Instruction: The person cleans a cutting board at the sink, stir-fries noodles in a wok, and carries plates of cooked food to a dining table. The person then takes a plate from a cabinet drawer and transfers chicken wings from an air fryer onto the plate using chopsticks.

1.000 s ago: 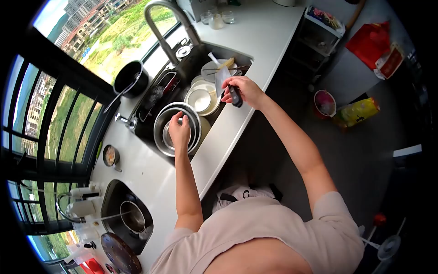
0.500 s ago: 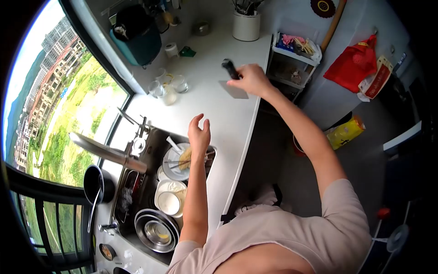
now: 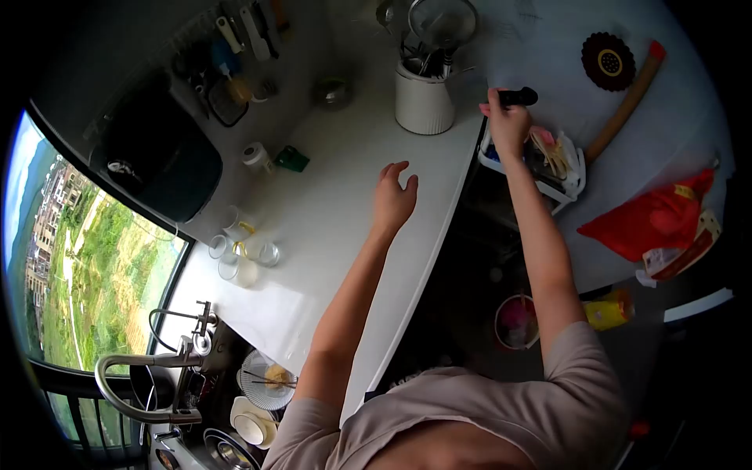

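My right hand (image 3: 509,125) is closed around a black-handled tool (image 3: 518,96), held above the white drawer rack at the counter's right edge. Its rounded black end sticks out to the right of my fist; the rest of the tool is hidden, so its kind cannot be told. My left hand (image 3: 395,196) hovers over the white counter (image 3: 329,204), thumb and fingers apart and slightly curled, with nothing in it. Beyond the hands, at the back of the counter, stands a white ribbed utensil holder (image 3: 424,106) with a strainer and other utensils.
Several glasses (image 3: 229,266) are grouped by the window. A sink at lower left holds a plate (image 3: 262,384), bowls (image 3: 249,428) and metal basins, below a curved faucet (image 3: 117,364). A red bag (image 3: 658,223) hangs at right. A bucket (image 3: 515,321) is on the floor.
The view has shifted toward the back of the counter. My right hand has carried the black-handled tool from over the counter to above the rack. My left hand has moved away from the sink.
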The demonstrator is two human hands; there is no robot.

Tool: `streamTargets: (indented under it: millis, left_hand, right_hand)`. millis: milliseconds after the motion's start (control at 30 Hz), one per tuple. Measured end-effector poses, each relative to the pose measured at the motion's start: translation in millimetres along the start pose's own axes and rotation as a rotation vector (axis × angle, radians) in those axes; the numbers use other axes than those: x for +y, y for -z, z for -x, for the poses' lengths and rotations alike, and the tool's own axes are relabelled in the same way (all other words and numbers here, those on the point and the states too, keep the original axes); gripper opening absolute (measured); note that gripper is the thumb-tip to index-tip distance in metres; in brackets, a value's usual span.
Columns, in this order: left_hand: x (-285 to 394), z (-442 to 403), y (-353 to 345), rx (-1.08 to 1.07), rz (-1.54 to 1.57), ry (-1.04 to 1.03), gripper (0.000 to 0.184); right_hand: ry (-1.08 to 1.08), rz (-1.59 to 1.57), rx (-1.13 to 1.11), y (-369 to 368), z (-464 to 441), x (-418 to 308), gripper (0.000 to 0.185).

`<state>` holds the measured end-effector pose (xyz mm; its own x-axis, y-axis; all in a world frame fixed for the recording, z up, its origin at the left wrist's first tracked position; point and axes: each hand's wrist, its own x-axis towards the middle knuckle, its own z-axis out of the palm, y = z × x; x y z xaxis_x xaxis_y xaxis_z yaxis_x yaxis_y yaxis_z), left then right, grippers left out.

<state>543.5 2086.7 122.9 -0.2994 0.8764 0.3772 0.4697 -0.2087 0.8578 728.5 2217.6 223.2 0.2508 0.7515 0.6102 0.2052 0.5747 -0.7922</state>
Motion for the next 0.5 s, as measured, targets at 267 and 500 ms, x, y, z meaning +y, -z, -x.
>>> streamTargets:
  millis: [267,500]
  left_hand:
    - [9,-102,-77,-0.018,-0.001,-0.001,0.030]
    - [-31,-107,-92,0.036,-0.023,-0.003,0.029]
  right_hand:
    - [0.024,-0.218,0.167,-52,-64,67,0.019]
    - [0.075,-0.150,0.165,-53,-60,67,0.017]
